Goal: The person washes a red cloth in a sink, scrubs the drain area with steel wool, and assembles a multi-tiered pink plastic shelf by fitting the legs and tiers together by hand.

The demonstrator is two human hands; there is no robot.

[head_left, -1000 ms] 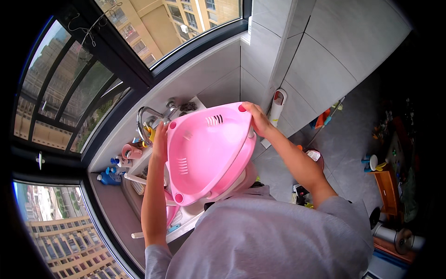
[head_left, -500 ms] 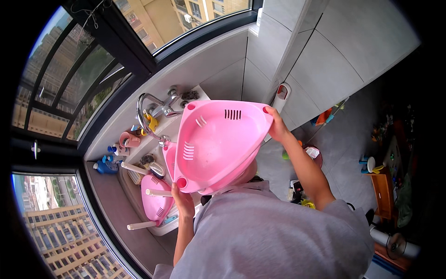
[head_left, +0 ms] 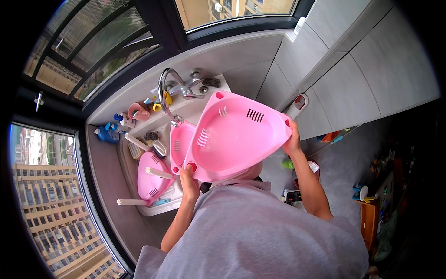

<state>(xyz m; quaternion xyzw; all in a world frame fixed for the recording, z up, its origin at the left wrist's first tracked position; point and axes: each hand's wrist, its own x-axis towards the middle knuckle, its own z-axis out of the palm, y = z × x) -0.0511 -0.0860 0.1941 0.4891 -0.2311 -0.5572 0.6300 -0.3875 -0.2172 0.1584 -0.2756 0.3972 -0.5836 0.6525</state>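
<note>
A pink corner-shelf tray (head_left: 237,139), three-cornered with slots in its walls and holes at its corners, is held up in front of me. My left hand (head_left: 189,182) grips its near left corner, thumb beside the hole there. Around the right corner, my right hand (head_left: 291,140) is closed, its fingers partly hidden by the rim. A second pink tray (head_left: 180,142) shows partly behind the held one, under the faucet (head_left: 166,88). Lower left, another pink tray (head_left: 151,174) with white posts (head_left: 159,173) rests in the white sink (head_left: 160,207).
A scrub brush (head_left: 160,148) lies in the sink. Along the ledge stand a pink cup (head_left: 138,112), a yellow cup (head_left: 167,100) and a blue bottle (head_left: 107,134). Windows (head_left: 46,195) border the left. A tiled wall (head_left: 346,88) rises at right, with a wooden stool (head_left: 369,218) beyond.
My view has shifted, so the sink and faucet sit differently in the picture. The held tray has tilted slightly, and more of the second tray shows beside it. Both hands keep their grip.
</note>
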